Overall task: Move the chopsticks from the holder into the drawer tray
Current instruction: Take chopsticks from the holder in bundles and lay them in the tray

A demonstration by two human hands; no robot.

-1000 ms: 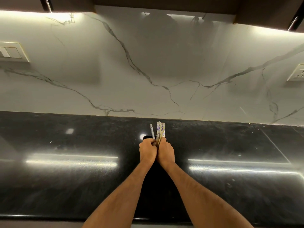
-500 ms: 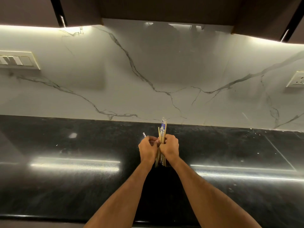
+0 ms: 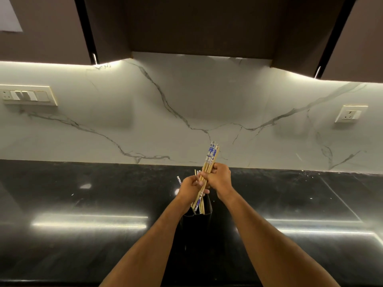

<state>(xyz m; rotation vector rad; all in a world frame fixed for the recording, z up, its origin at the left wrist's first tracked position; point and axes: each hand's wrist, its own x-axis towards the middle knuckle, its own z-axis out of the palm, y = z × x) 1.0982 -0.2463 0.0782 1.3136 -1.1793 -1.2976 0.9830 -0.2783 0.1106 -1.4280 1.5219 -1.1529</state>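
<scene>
Head view: chopsticks [image 3: 209, 164] within both hands' grip.

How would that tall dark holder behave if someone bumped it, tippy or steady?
Probably tippy: the tall, narrow black holder stands upright on the glossy black counter, which looks slick, so it might slide too. With the bundle of bamboo chopsticks partly lifted by the right hand, it likely holds little weight.
</scene>
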